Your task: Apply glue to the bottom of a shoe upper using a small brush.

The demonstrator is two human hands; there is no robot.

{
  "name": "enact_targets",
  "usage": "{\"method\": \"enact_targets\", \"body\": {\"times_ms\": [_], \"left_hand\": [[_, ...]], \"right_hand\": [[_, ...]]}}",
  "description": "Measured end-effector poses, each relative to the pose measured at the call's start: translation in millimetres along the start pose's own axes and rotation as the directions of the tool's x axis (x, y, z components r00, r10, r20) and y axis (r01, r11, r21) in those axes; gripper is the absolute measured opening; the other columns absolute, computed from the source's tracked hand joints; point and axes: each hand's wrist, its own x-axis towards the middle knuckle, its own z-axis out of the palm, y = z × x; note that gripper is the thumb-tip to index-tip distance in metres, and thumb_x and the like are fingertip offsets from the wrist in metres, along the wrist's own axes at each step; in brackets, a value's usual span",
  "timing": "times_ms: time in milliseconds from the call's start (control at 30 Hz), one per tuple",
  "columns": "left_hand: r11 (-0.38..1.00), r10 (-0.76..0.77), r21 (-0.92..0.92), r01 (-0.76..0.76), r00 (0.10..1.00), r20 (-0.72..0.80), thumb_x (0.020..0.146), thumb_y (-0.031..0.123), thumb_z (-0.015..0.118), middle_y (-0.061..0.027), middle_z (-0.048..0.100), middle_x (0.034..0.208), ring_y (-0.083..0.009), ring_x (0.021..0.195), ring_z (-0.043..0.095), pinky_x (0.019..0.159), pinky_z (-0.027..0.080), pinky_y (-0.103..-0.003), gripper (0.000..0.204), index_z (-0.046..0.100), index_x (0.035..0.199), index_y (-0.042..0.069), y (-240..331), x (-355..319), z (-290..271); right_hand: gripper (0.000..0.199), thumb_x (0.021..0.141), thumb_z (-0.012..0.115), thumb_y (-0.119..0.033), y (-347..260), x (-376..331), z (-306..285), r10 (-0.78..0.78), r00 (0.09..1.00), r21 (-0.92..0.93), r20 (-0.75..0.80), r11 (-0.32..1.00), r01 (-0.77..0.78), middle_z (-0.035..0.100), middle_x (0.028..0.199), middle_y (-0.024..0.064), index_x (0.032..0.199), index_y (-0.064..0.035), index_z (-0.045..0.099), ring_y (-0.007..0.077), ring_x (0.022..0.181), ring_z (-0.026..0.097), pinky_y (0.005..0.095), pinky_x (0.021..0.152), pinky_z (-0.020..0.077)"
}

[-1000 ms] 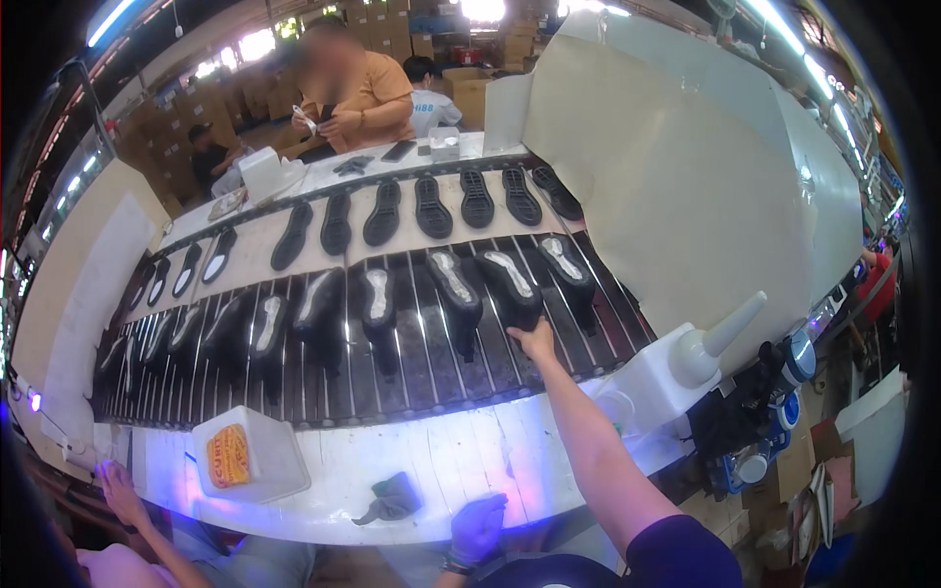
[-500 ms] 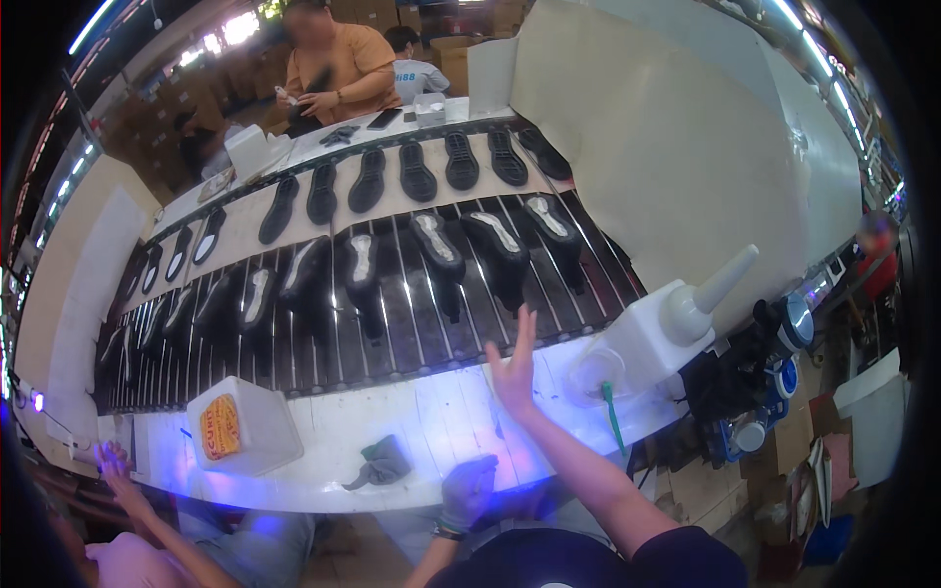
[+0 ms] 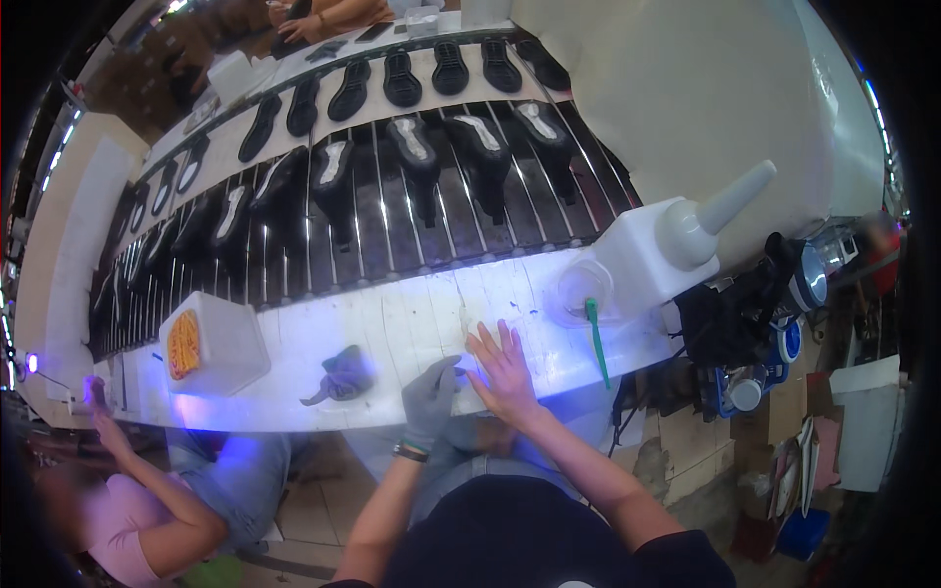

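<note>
My left hand (image 3: 431,402), in a grey glove, hovers at the near edge of the white bench (image 3: 412,323). Its fingers are loosely bent, and I make out nothing held in them. Beside it on the right, my bare right hand (image 3: 505,377) is spread over the bench top, fingers apart and nothing in it. A crumpled grey-green glove or cloth (image 3: 345,375) lies left of my hands. To the right are a white bottle with a long nozzle (image 3: 657,250) and a round clear cup (image 3: 580,292) with a green-handled tool (image 3: 596,341).
Beyond the bench, black shoe uppers (image 3: 417,162) with pale strips lie on a roller conveyor (image 3: 372,235). Black soles (image 3: 402,80) line a beige strip behind them. A white container (image 3: 240,348) stands left. One co-worker (image 3: 147,490) sits at lower left; another's hands (image 3: 309,24) show across the line.
My right hand has drawn back from near the conveyor to the bench's near side. My left hand has come up beside it. The view has tilted downward.
</note>
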Motion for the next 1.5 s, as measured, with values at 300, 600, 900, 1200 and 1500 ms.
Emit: {"method": "enact_targets", "body": {"times_ms": [300,600,900,1200,1500], "left_hand": [[1.000,0.022,0.000,-0.022,0.998,-0.056,0.097,0.015,0.054,-0.0094,0.072,0.084,-0.0124,0.070,0.068,0.062,0.053,-0.027,0.023,0.067,0.111,0.001,-7,-2,11],[0.969,-0.103,-0.218,0.117,0.992,0.072,0.101,0.021,0.048,-0.0040,0.070,0.085,-0.0075,0.068,0.061,0.063,0.048,-0.023,0.029,0.067,0.113,0.002,-3,68,7],[0.977,-0.003,-0.213,0.007,1.000,0.020,0.101,0.023,0.048,-0.0041,0.070,0.083,-0.0058,0.061,0.057,0.059,0.045,-0.020,0.031,0.066,0.113,0.001,-11,81,9],[0.960,-0.008,-0.278,0.011,1.000,0.015,0.100,0.022,0.050,-0.0053,0.069,0.082,-0.0069,0.062,0.060,0.059,0.047,-0.021,0.029,0.066,0.114,0.002,-12,87,9],[0.938,-0.184,-0.246,0.245,0.951,0.247,0.098,0.029,0.054,-0.0070,0.069,0.082,-0.0092,0.058,0.060,0.056,0.048,-0.021,0.037,0.060,0.123,0.002,12,172,8]], "right_hand": [[0.032,0.087,0.065,-0.018,3,-12,-7,-0.185,0.982,0.034,-0.039,0.982,0.187,0.052,0.140,0.0108,0.117,-0.0071,0.065,0.0308,0.136,0.041,0.0492,0.113,0.0286],[0.026,0.084,0.068,-0.016,2,-17,-19,-0.097,0.986,-0.037,-0.138,0.995,0.093,0.063,0.122,0.0069,0.109,-0.0064,0.067,0.0258,0.111,0.057,0.0435,0.093,0.0429],[0.051,0.092,0.055,-0.018,39,-16,-57,0.460,0.884,-0.433,0.081,0.815,-0.385,0.058,0.089,0.0145,0.140,-0.0033,0.043,0.0334,0.066,0.065,0.0451,0.059,0.0526],[0.040,0.090,0.059,-0.017,40,-8,-69,0.443,0.872,-0.501,0.210,0.814,-0.292,0.060,0.088,0.0147,0.126,-0.0003,0.057,0.0326,0.072,0.065,0.0446,0.064,0.0528],[0.022,0.080,0.073,-0.009,66,-54,-93,0.442,0.736,-0.114,-0.513,0.814,-0.569,0.062,0.085,0.0092,0.095,0.0014,0.061,0.0227,0.077,0.058,0.0346,0.069,0.0468]]}}
